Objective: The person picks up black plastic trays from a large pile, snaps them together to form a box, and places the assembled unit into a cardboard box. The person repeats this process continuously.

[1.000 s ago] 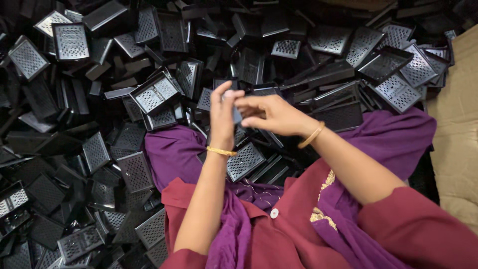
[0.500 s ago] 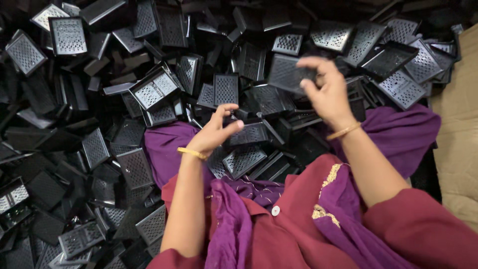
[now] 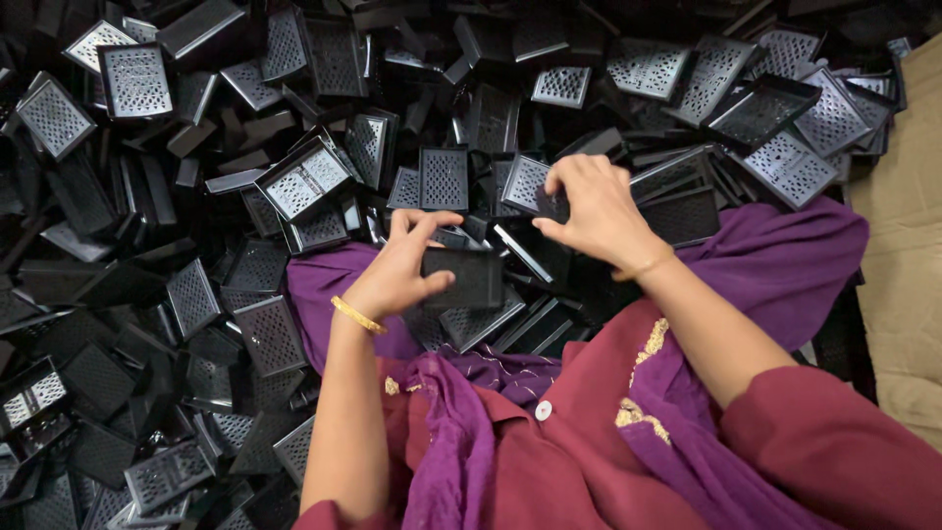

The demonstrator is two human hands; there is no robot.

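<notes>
The left hand holds a black tray by its left edge, above the lap. The right hand pinches another tray on the heap, which crowds every side; cardboard lies rightward.

One head-worn camera looks steeply down from above, close over the person's lap. Both forearms enter from the bottom edge. The pile of black trays fills the upper and left frame; cardboard borders the right edge.
</notes>
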